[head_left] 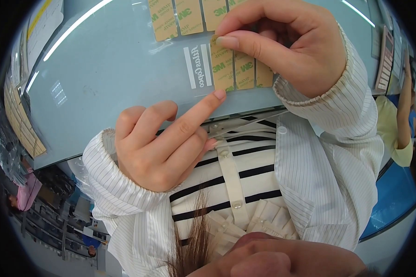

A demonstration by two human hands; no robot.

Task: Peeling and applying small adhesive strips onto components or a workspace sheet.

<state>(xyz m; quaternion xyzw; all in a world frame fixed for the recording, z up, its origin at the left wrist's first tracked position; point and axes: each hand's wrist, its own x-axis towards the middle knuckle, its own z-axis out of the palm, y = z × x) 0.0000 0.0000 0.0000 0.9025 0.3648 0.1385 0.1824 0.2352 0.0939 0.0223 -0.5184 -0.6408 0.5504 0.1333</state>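
My right hand [296,51] pinches, with thumb and forefinger, the top edge of a tan adhesive strip [222,64] with green print. The strip's lower end rests at the table near my left fingertip. My left hand [162,147] holds nothing; one finger stretches out to that lower corner while the others are bent. Just left of the strip lies a transfer decal [198,67] with white lettering and bars. More tan strips lie beside it, one [244,71] to the right, partly under my right hand, and a row [189,17] farther back.
The work surface is a glossy glass-topped table [106,69] with its front edge against my body. Printed sheets [44,27] and tan strips [25,120] lie along its left side. A pink calculator [385,57] is at the right. Other people sit beyond, one in a yellow-green top [393,129].
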